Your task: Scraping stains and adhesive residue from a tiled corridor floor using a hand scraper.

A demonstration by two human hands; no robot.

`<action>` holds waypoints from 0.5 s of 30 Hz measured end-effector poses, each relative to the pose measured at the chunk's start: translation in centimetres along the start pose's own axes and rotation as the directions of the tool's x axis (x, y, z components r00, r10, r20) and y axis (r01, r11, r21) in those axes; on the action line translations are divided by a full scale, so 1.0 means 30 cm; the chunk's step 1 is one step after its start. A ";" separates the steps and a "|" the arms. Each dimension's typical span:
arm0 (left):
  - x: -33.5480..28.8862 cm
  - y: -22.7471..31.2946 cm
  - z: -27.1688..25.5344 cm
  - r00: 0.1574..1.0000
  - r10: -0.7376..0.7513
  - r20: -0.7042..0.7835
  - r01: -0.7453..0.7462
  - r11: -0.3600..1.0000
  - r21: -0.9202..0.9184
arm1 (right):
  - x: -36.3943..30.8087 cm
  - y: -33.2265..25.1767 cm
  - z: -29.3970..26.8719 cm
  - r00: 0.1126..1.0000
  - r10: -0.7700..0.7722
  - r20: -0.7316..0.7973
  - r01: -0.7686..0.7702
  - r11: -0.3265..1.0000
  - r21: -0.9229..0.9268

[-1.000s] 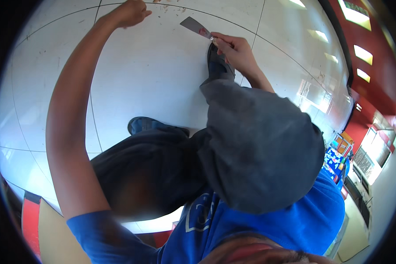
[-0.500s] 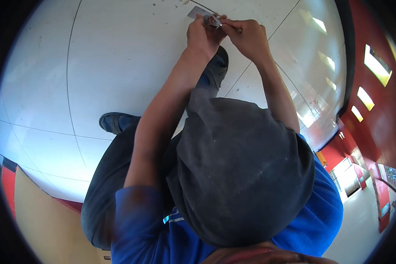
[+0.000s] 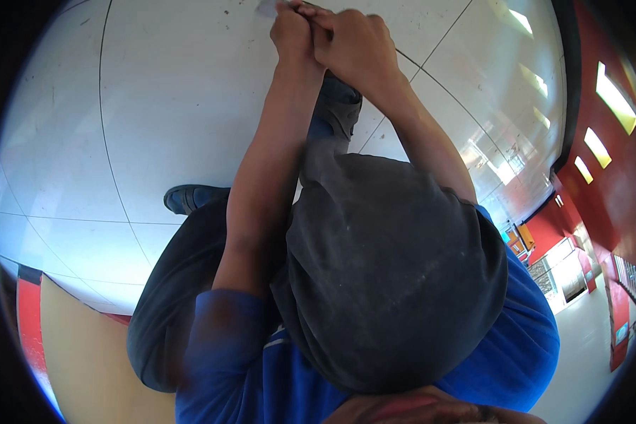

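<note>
My left hand [image 3: 292, 34] is at the upper edge of the view, closed, with its fingers partly cut off by the frame. A thin, flat, grey piece [image 3: 267, 8] sticks out beyond its fingertips. My right hand [image 3: 357, 46] presses up against it from the right, its fingers bent and pinched together. Whatever the right fingers grip is hidden behind the knuckles. Both forearms reach forward past my raised knee [image 3: 396, 268] in dark trousers.
Pale floor tiles [image 3: 177, 106] with dark joints and small crumbs lie beneath the hands. One dark shoe [image 3: 339, 106] is just below the wrists; another shoe [image 3: 194, 199] is to the left. A red wall [image 3: 608, 205] with bright openings curves along the right.
Both hands have moved up and left, toward the frame's edge. My right hand now overlaps the left more, covering the small shiny bit that showed between them.
</note>
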State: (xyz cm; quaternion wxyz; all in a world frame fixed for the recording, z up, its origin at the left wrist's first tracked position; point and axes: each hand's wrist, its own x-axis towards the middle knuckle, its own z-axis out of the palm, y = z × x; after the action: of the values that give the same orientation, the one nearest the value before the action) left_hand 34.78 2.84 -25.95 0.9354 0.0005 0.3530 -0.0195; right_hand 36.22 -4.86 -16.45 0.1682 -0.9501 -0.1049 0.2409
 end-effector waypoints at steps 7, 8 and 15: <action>-0.017 -0.050 0.059 0.946 -0.014 -0.325 0.059 0.990 0.131 | -0.013 -0.038 -0.061 0.999 0.051 0.002 -0.050 0.993 -0.110; 0.014 -0.025 0.061 0.973 0.039 -0.228 -0.002 0.987 0.161 | -0.013 -0.028 -0.060 0.999 0.052 0.001 -0.051 0.992 -0.118; 0.059 -0.028 -0.040 0.968 -0.058 -0.246 0.118 0.964 0.237 | 0.020 -0.090 -0.064 0.999 0.034 -0.039 -0.036 0.999 -0.036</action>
State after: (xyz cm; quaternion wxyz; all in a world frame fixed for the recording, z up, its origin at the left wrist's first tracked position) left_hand 35.27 1.97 -28.00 0.8773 0.1047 0.4564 -0.1055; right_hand 37.37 -2.72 -14.12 0.1484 -0.9592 -0.0895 0.2236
